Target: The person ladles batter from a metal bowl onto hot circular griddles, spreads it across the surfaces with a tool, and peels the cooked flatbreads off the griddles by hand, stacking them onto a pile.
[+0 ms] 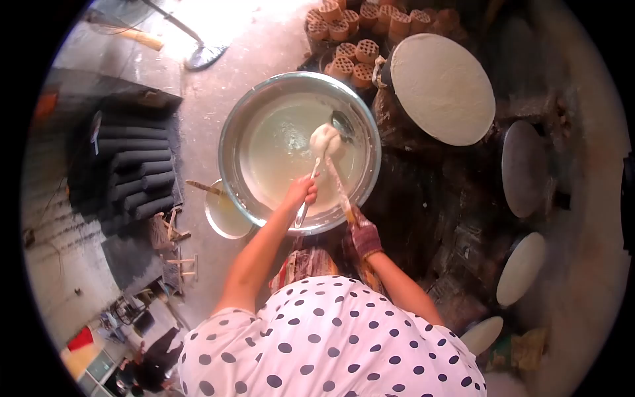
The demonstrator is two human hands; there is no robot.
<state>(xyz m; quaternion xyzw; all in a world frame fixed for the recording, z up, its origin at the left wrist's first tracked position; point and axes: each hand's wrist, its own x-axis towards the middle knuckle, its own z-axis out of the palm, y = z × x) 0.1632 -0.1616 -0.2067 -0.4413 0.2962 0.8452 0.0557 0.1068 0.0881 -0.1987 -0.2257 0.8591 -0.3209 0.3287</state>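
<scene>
A wide metal basin [228, 126] holds a pale, milky batter [274, 155]. Over it, my bare left hand [302, 192] is closed around the metal handle of a utensil, perhaps a ladle [301, 216]. My right hand [365, 237], in a dark red knitted glove, grips a batter-coated stick [340, 188] near the basin's front rim. The far ends of both tools meet at a rounded white lump [325, 139]; whether it is thick batter or a covered tool head, I cannot tell. Just beyond it a dark, shiny spoon-like bowl [342, 124] shows at the batter's surface.
Left of the basin stands a smaller bowl [215, 221] with a brush-like tool [202, 187] across it. Perforated clay-coloured cylinders [357, 56] lie beyond. At right are a large round pale-topped griddle [443, 89] and several more discs. Black cylinders [145, 159] are stacked at left.
</scene>
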